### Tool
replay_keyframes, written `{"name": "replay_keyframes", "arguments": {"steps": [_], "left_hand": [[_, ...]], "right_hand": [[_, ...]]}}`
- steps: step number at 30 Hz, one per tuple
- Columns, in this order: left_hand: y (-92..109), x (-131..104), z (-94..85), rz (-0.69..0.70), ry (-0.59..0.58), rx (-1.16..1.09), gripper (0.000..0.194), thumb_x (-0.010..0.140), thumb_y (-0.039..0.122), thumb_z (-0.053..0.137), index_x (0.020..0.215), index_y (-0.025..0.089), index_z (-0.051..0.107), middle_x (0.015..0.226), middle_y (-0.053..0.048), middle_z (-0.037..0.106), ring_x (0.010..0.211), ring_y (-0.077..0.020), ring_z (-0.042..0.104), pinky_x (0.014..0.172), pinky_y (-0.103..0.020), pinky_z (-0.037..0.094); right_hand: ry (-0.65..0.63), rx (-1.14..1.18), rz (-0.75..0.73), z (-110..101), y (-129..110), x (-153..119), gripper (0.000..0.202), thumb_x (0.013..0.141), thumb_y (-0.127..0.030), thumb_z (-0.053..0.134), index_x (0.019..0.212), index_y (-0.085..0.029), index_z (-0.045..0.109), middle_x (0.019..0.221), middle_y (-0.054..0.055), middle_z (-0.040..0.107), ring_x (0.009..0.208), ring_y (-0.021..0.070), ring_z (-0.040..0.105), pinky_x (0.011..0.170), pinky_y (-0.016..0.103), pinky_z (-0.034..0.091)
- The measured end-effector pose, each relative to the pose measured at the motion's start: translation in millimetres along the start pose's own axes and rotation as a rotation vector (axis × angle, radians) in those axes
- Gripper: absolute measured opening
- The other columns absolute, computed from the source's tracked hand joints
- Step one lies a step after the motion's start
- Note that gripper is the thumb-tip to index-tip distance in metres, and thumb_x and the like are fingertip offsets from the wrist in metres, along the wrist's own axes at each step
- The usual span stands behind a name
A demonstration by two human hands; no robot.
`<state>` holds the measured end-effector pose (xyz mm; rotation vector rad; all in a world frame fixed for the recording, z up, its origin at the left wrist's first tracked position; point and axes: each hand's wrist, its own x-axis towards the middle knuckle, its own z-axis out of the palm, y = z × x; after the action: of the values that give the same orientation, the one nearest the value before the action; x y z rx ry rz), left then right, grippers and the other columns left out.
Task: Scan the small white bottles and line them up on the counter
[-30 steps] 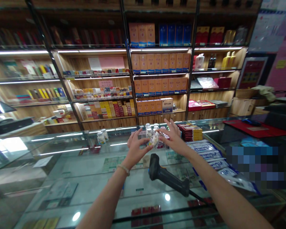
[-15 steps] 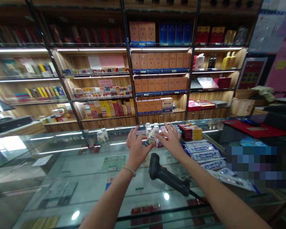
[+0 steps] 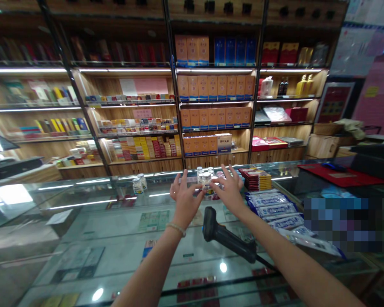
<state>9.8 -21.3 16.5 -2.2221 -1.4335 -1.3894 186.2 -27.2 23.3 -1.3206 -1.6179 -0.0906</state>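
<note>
My left hand (image 3: 187, 198) and my right hand (image 3: 230, 189) meet over the far part of the glass counter. Between their thumbs and forefingers is a small clear bottle (image 3: 206, 179) with a white cap. It stands nearly upright, its lower part partly covered by fingers. The other fingers of both hands are raised and spread. Just behind it are more small white-capped bottles (image 3: 199, 170), partly hidden. Two similar bottles (image 3: 139, 184) stand apart to the left. Nearer me, below the hands, a black barcode scanner (image 3: 228, 234) lies on the glass.
Right of my hands are a stack of red and yellow packs (image 3: 255, 179) and a row of blue-and-white packets (image 3: 272, 204). A red mat (image 3: 342, 175) lies further right. Boxed goods line the lit shelves (image 3: 216, 102) behind the glass counter (image 3: 115, 230).
The small bottle between my hands has gone from tilted to nearly upright. Both hands keep about the same place, and the view has shifted slightly.
</note>
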Motion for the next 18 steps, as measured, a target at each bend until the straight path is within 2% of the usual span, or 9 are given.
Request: {"name": "replay_keyframes", "arguments": {"steps": [4, 7, 13, 18], "left_hand": [[-1.5, 0.7, -1.8, -0.019, 0.0, 0.032, 0.009, 0.083, 0.032, 0.072, 0.091, 0.029, 0.077, 0.163, -0.002, 0.034, 0.152, -0.0389, 0.02, 0.117, -0.07, 0.02], [-1.6, 5.7, -9.5, -0.021, -0.009, 0.068, 0.006, 0.081, 0.031, 0.074, 0.086, 0.029, 0.078, 0.16, -0.002, 0.039, 0.151, -0.0399, 0.021, 0.116, -0.071, 0.019], [-9.4, 29.7, -36.8, 0.004, -0.058, 0.12, 0.006, 0.077, 0.034, 0.079, 0.082, 0.031, 0.079, 0.156, -0.001, 0.046, 0.15, -0.0407, 0.023, 0.116, -0.071, 0.018], [-29.5, 41.1, -66.6, 0.019, -0.074, 0.193, 0.005, 0.074, 0.033, 0.08, 0.074, 0.029, 0.078, 0.154, -0.003, 0.049, 0.149, -0.0405, 0.026, 0.117, -0.069, 0.017]], "right_hand": [[-0.027, -0.06, -0.05, 0.5, -4.2, -0.3, 0.025, 0.094, -0.044, 0.06, 0.095, -0.028, 0.079, 0.157, 0.005, 0.044, 0.149, 0.0324, 0.022, 0.116, 0.062, 0.015], [-0.028, -0.107, -0.064, -2.2, -12.9, 0.8, 0.028, 0.097, -0.043, 0.056, 0.095, -0.028, 0.079, 0.157, 0.005, 0.044, 0.149, 0.0313, 0.022, 0.116, 0.062, 0.014], [-0.049, -0.145, -0.088, -2.0, -39.5, 15.9, 0.027, 0.096, -0.043, 0.056, 0.095, -0.029, 0.079, 0.157, 0.004, 0.043, 0.149, 0.0313, 0.021, 0.116, 0.062, 0.013], [-0.073, -0.127, -0.085, 17.3, -67.4, 26.4, 0.024, 0.095, -0.043, 0.06, 0.095, -0.029, 0.079, 0.159, 0.005, 0.041, 0.15, 0.0309, 0.02, 0.117, 0.061, 0.011]]}}
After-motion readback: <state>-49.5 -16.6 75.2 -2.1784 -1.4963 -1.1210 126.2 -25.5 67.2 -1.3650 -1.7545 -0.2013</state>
